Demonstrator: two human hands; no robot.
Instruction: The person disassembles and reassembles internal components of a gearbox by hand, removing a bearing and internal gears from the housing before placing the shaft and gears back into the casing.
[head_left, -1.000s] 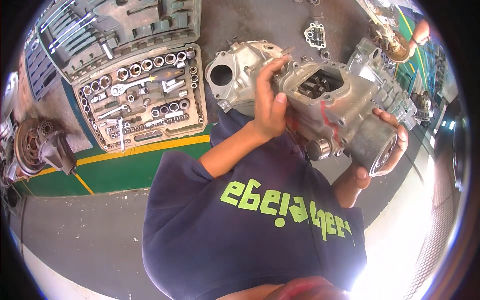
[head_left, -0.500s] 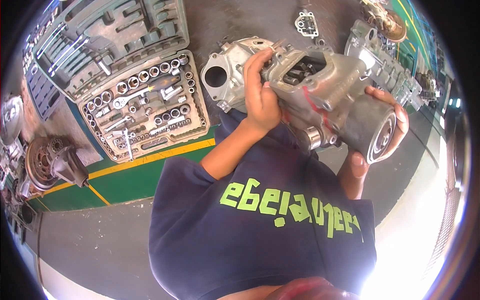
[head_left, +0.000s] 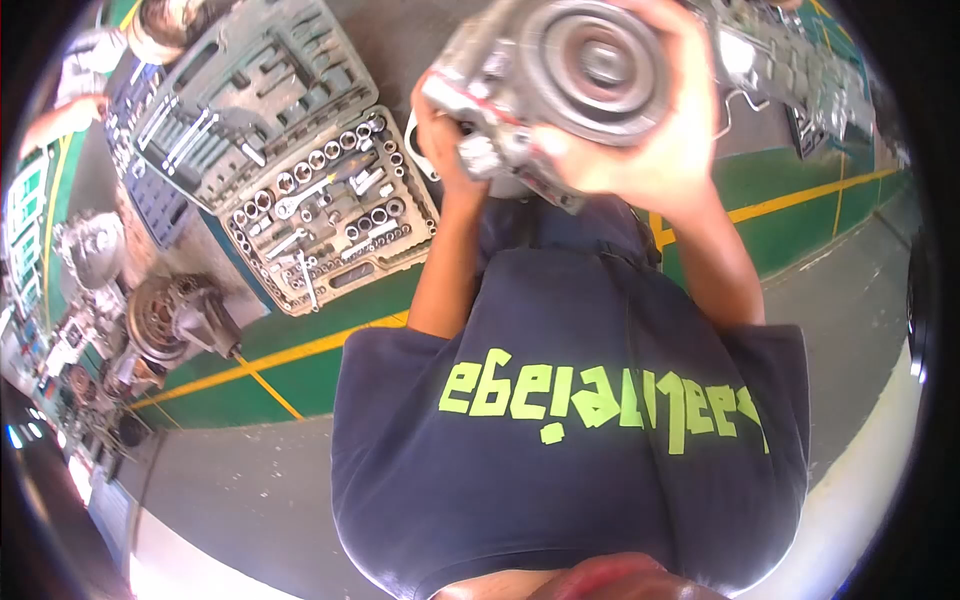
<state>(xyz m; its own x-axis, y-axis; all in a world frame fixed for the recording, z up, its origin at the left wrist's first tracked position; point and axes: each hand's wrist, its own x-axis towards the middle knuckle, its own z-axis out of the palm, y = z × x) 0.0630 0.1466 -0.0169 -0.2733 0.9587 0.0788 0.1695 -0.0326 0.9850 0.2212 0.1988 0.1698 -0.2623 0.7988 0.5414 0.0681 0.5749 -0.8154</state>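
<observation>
A grey metal gearbox housing (head_left: 480,95) is raised in front of my chest, its round, ringed end turned up and blurred by motion. My left hand (head_left: 445,150) grips its left side, partly hidden behind the casting. At the right, my right hand (head_left: 670,140) wraps around the cylindrical end, with fingers along the far right side and the palm side below. Faint red marking shows on the casting. The housing's open top, visible earlier, is out of sight.
An open socket set case (head_left: 345,270) with sockets, ratchet and wrenches lies left on the bench. Metal castings (head_left: 800,70) stand at the right; a disc-shaped part (head_left: 155,315) and other parts sit at the left. Another person's forearm (head_left: 60,122) shows at the far left.
Both hands have lifted and tilted the gearbox housing, so its round end now faces up instead of right. The view has shifted, with the tool case now further right in it.
</observation>
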